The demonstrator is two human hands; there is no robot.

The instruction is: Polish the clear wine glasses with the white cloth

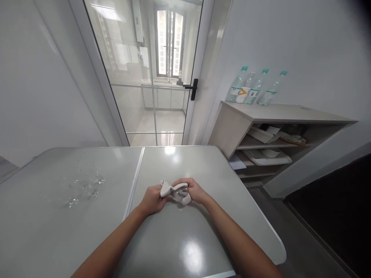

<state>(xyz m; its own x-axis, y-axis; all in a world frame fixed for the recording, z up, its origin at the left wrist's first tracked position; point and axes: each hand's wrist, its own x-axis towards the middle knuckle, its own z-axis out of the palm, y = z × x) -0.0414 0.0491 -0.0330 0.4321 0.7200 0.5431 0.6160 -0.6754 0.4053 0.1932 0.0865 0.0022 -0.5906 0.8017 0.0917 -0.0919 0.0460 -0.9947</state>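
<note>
My left hand and my right hand meet over the middle of a grey table. Both are closed on a small white cloth, which is bunched and stretched between them just above the tabletop. One corner of the cloth sticks up beside my left thumb. A patch of spilled water glistens on the left half of the table, well apart from my hands.
A seam splits the tabletop into two halves. Behind the table stands a glass door with a black handle. A low shelf unit at the right carries three water bottles and papers.
</note>
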